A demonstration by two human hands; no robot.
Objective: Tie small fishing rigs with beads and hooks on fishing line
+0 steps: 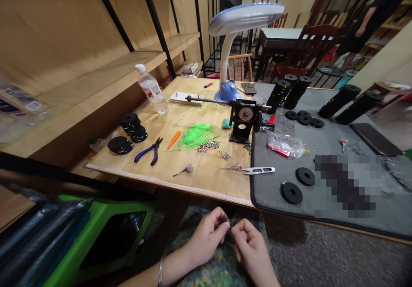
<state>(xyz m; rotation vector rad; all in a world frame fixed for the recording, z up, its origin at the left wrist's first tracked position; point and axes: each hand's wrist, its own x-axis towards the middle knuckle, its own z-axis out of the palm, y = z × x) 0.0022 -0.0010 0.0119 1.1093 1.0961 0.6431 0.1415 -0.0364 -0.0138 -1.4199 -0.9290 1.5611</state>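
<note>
My left hand (210, 231) and my right hand (247, 240) are held close together over my lap, below the table's front edge. Thumb and fingers are pinched on both. Whatever lies between the fingertips is too small to make out. Ahead on the wooden table (206, 184) are a pair of white thread snips (259, 170), a heap of bright green strands (198, 136), many coloured beads (208, 146), an orange-handled tool (174, 140) and blue-handled pliers (148, 152). A black winding machine with a dial (242, 122) stands farther back.
Black foam spools (291, 192) lie on the grey mat (273, 201), with taller stacks (339, 100) behind. A desk lamp (225, 55) and a water bottle (152, 90) stand at the back. Shelving (128, 70) borders the left; a green plastic stool (106, 235) is below. Another person (370, 23) stands far right.
</note>
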